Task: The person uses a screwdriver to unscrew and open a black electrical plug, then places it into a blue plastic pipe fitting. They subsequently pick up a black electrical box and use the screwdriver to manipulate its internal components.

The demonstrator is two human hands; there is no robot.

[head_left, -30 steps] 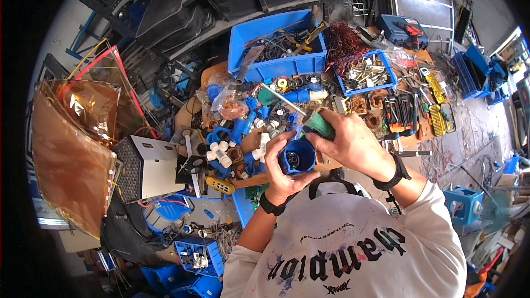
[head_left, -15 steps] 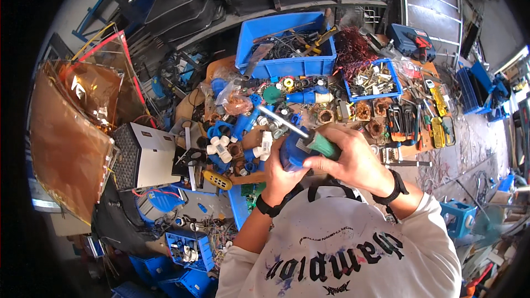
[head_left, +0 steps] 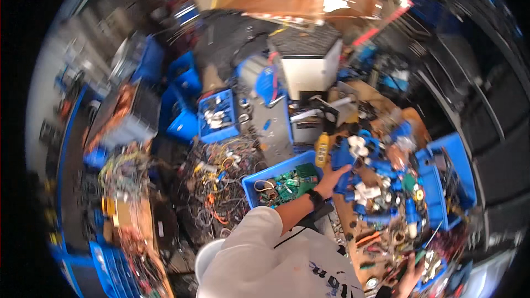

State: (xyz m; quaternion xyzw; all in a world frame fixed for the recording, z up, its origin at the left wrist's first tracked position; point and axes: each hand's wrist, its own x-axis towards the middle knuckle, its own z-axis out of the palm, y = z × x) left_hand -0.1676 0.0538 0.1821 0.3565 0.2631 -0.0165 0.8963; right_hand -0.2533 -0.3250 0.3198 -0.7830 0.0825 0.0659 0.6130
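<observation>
Keeping the long metal shaft pointed away from both hands is the safe way to carry the green-handled screwdriver (head_left: 421,255). Its handle is held in the closed right hand (head_left: 411,276), low on the right side of the view. The blue plastic housing (head_left: 340,159) is seen right at the fingertips of the left hand (head_left: 331,181), by the edge of the wooden workbench (head_left: 346,223) and just beside a yellow plastic device (head_left: 322,152). Whether it is gripped or only touched by that hand cannot be told, as the view is blurred. The housing is best handled slowly and kept steady, so that the white pipe fittings (head_left: 358,146) near it are not knocked.

In the frame from half a second ago, the hands are seen close together, with the screwdriver right by the blue housing. Now the hands are spread well apart. The view is turned to the left too: the blue tub (head_left: 248,190) of green circuit boards (head_left: 287,186) is shown near the middle, and the big blue bin (head_left: 430,185) is found at the right
</observation>
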